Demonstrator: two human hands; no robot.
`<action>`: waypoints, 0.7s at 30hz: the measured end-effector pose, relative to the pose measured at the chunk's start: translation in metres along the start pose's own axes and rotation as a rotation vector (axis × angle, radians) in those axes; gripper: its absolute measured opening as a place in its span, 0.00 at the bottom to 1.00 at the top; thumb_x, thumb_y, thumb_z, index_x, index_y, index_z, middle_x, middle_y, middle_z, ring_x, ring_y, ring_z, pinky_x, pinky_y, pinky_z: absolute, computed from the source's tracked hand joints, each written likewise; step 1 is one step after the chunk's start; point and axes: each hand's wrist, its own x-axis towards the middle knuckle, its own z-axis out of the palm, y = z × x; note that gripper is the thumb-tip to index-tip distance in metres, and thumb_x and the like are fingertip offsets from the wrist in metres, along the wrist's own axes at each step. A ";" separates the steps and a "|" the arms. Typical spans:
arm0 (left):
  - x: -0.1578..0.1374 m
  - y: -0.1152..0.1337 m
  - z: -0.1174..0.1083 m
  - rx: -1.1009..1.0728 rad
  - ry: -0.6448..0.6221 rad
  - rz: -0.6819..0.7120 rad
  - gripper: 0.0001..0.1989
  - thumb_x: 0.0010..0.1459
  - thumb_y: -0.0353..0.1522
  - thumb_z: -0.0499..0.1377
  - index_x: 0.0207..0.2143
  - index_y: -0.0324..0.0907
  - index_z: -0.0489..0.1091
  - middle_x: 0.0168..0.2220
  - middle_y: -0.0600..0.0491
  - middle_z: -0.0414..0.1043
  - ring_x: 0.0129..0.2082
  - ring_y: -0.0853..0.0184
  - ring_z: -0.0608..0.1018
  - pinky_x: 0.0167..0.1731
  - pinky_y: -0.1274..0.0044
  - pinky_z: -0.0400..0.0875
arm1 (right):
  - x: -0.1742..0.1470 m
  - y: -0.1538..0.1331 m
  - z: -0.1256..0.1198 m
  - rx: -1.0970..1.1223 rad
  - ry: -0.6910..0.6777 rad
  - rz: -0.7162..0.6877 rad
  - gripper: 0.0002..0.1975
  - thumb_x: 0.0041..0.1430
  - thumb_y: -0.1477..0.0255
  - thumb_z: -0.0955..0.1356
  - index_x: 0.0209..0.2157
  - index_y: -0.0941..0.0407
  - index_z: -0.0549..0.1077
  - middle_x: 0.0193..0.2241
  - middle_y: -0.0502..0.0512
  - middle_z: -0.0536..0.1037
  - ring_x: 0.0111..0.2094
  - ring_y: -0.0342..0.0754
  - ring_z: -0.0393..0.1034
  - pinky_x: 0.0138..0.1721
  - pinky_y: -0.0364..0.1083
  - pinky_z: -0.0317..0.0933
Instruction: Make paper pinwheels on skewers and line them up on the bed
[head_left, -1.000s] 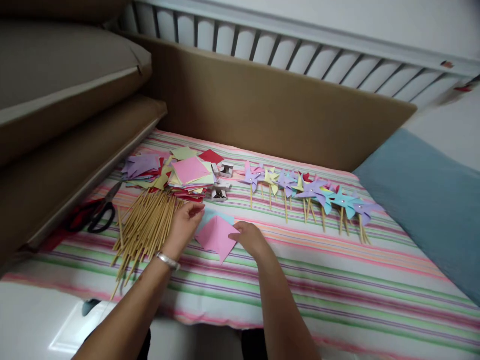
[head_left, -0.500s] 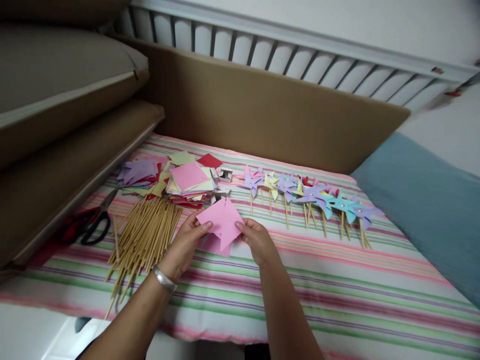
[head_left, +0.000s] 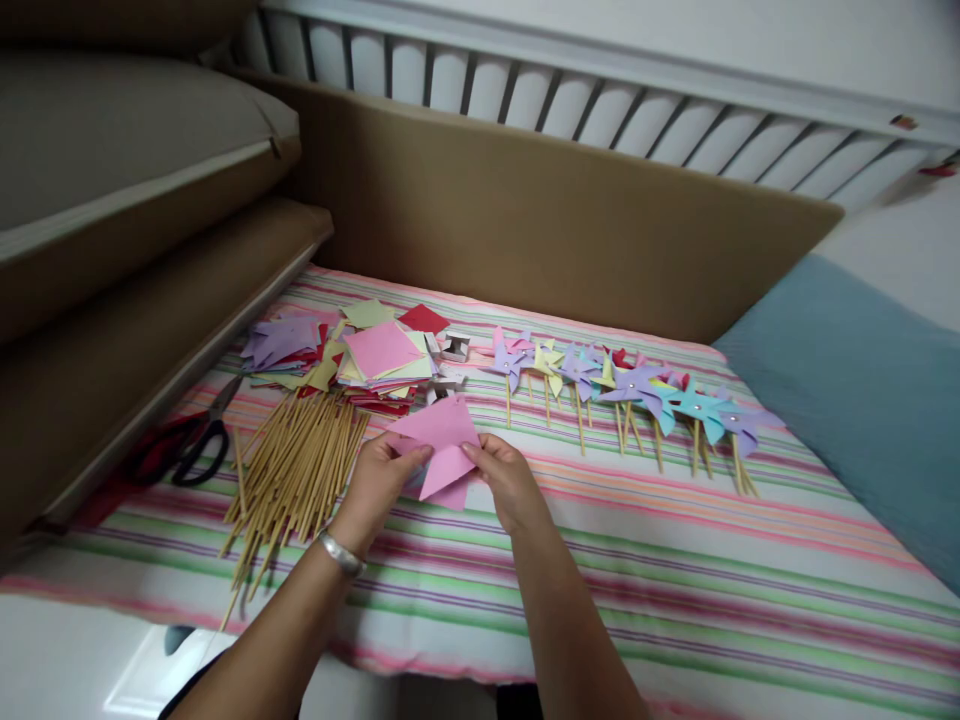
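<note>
Between my two hands is a pink paper square (head_left: 441, 432) with slits cut into it. My left hand (head_left: 380, 482) pinches its left side, thumb on top. My right hand (head_left: 508, 480) pinches the right side between thumb and fingers, where a cut flap is bent. More pink paper shows just beneath the square; whether it is a separate sheet I cannot tell. Left of my left hand lies a heap of thin wooden sticks (head_left: 296, 480). Behind the hands is a stack of coloured paper squares (head_left: 382, 350).
A row of finished paper pinwheels (head_left: 634, 388) on sticks lies at the right. Scissors (head_left: 204, 440) with dark handles rest at the left, near cut purple paper pieces (head_left: 279, 342). Small open boxes (head_left: 454, 347) stand behind. Brown boards (head_left: 525, 200) border the striped cloth (head_left: 675, 570).
The pink square has turned a little, and its lower flap now bends toward the left. My right fingers have shifted inward on it. The view has moved slightly.
</note>
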 end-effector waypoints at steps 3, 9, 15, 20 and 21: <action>0.001 -0.003 -0.002 0.148 0.010 0.087 0.08 0.40 0.34 0.66 0.19 0.39 0.72 0.18 0.56 0.71 0.20 0.71 0.70 0.24 0.78 0.64 | 0.001 -0.005 -0.005 -0.077 0.011 -0.027 0.16 0.38 0.65 0.75 0.31 0.58 0.75 0.29 0.52 0.77 0.32 0.47 0.69 0.37 0.45 0.60; -0.004 -0.006 0.004 0.147 -0.131 0.072 0.07 0.40 0.32 0.66 0.23 0.39 0.74 0.22 0.55 0.74 0.23 0.70 0.72 0.25 0.78 0.66 | -0.003 -0.010 -0.006 0.032 -0.092 0.013 0.17 0.37 0.67 0.75 0.31 0.58 0.75 0.27 0.51 0.78 0.27 0.45 0.70 0.32 0.44 0.61; -0.010 -0.002 0.013 -0.098 -0.256 -0.106 0.19 0.38 0.32 0.68 0.37 0.40 0.73 0.32 0.52 0.76 0.30 0.68 0.75 0.34 0.76 0.68 | -0.006 -0.009 0.002 0.237 -0.067 0.032 0.16 0.38 0.68 0.75 0.32 0.59 0.75 0.26 0.53 0.79 0.28 0.48 0.71 0.33 0.46 0.63; -0.007 -0.004 0.011 -0.120 -0.223 -0.089 0.09 0.40 0.31 0.67 0.25 0.39 0.71 0.21 0.58 0.68 0.22 0.75 0.68 0.26 0.82 0.61 | -0.005 -0.007 0.003 0.321 -0.033 0.021 0.15 0.38 0.69 0.75 0.31 0.58 0.75 0.27 0.53 0.80 0.29 0.50 0.73 0.36 0.48 0.64; -0.006 -0.005 0.010 -0.114 -0.210 -0.085 0.09 0.41 0.31 0.67 0.23 0.38 0.69 0.20 0.59 0.66 0.21 0.76 0.66 0.24 0.82 0.59 | -0.005 -0.007 0.004 0.331 -0.021 0.017 0.15 0.38 0.68 0.75 0.31 0.58 0.75 0.27 0.53 0.80 0.30 0.50 0.73 0.36 0.49 0.64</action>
